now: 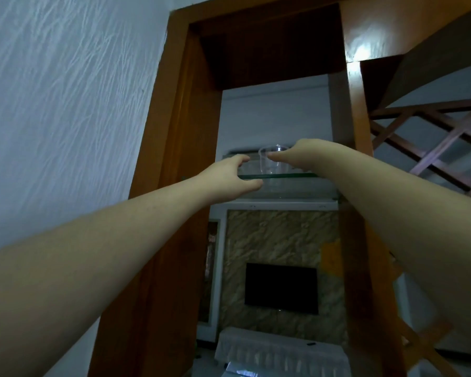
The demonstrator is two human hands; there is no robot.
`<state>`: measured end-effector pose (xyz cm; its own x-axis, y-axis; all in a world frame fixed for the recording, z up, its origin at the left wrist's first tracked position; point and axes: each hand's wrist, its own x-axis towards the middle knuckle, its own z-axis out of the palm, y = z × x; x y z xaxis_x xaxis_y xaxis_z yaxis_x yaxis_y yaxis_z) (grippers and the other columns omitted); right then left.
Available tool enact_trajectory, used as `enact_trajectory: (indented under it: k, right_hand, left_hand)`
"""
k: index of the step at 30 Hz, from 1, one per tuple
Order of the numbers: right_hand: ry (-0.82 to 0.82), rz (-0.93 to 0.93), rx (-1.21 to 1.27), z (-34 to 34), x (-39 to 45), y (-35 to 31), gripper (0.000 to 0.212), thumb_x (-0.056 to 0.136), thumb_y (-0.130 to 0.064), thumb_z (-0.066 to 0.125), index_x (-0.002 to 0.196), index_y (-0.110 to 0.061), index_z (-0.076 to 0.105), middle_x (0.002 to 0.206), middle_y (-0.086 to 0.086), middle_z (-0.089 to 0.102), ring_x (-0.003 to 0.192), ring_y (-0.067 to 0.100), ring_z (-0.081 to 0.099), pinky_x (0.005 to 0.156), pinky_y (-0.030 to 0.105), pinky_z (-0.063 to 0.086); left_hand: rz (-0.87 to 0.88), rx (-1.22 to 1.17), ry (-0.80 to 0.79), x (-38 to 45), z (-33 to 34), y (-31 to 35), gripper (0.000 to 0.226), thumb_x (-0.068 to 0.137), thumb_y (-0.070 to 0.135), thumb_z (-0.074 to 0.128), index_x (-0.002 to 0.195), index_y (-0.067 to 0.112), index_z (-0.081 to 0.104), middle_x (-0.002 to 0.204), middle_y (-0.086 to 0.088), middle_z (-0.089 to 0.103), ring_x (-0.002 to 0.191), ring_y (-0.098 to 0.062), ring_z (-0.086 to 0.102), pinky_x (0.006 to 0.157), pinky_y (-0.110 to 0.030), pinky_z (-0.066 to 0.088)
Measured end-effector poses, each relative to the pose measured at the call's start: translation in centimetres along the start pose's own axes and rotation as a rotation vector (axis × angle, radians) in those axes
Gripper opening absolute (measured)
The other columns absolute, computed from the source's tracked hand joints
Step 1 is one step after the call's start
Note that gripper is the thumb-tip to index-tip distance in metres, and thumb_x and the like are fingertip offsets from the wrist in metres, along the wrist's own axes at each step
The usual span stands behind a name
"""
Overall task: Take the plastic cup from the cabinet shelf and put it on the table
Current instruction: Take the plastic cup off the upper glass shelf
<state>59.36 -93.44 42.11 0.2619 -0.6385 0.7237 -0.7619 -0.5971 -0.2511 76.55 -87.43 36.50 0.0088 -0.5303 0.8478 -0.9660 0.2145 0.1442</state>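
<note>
on the far left is a pale wall with a scratchy pattern. next to it stands the tall brown wood frame of the cabinet.

the left hand reaches up from the bottom left. its fingers are spread apart, with the thumb under the front edge of the glass shelf and the other fingers above it. it is just beside the cup and looks like it is not touching it. it holds nothing.

the plastic cup is clear and see-through. it stands upright on the glass shelf, inside the cabinet, between the 2 hands.

the right hand reaches up from the bottom right. its fingertips are at the top rim of the cup. the fingers curl toward the cup, but the hand hides part of it, so i cannot tell if it really grips the cup or only touches it.

below the shelf, far behind, there is a dark tv on a stone-look wall. under the tv is a low table with a white cloth.

on the far right there is a brown wood post, and beside it some crossed wood bars.
</note>
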Motion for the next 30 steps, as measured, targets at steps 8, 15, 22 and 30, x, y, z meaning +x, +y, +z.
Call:
enact_trajectory:
  k: [8, 15, 22, 30]
  right_hand:
    - [-0.196, 0.191, 0.229, -0.3, 1.8, -1.8, 0.095, 0.080, -0.068, 0.055, 0.147, -0.007, 0.026, 0.140, 0.021, 0.049, 0.109, 0.034, 0.055, 0.074, 0.044, 0.046]
    - [-0.207, 0.252, 0.446, 1.0, 2.8, -1.3, 0.096, 0.072, -0.062, 0.070, 0.145, -0.013, 0.032, 0.130, 0.018, 0.057, 0.114, 0.035, 0.055, 0.095, 0.051, 0.048]
    - [-0.161, 0.180, 0.767, 0.2, 2.5, -0.9, 0.077, 0.068, -0.051, 0.078, 0.127, -0.009, 0.051, 0.102, 0.010, 0.065, 0.091, 0.025, 0.063, 0.070, 0.039, 0.049]
    - [-0.212, -0.103, 1.024, -3.1, -2.7, -1.1, 0.080, 0.062, -0.045, 0.081, 0.130, -0.013, 0.052, 0.119, 0.006, 0.064, 0.103, 0.020, 0.062, 0.090, 0.038, 0.051]
  left_hand:
    - [-0.014, -0.010, 0.007, -0.9, -0.5, 0.0, 0.076, 0.082, 0.053, 0.060, 0.145, 0.027, 0.027, 0.150, -0.005, 0.039, 0.128, -0.024, 0.045, 0.085, -0.029, 0.040]
    - [-0.073, -0.130, 0.021, -1.9, -0.4, 0.1, 0.080, 0.082, 0.050, 0.062, 0.147, 0.027, 0.021, 0.150, -0.005, 0.037, 0.128, -0.026, 0.044, 0.084, -0.029, 0.042]
    - [-0.115, -0.250, 0.104, -2.4, 0.2, 1.4, 0.077, 0.083, 0.050, 0.060, 0.146, 0.026, 0.024, 0.150, -0.005, 0.038, 0.129, -0.024, 0.042, 0.087, -0.032, 0.039]
    - [-0.199, -0.826, 0.338, -5.0, 1.1, 3.5, 0.038, 0.096, 0.041, 0.042, 0.128, 0.024, 0.049, 0.113, 0.008, 0.057, 0.103, -0.007, 0.053, 0.078, -0.024, 0.043]
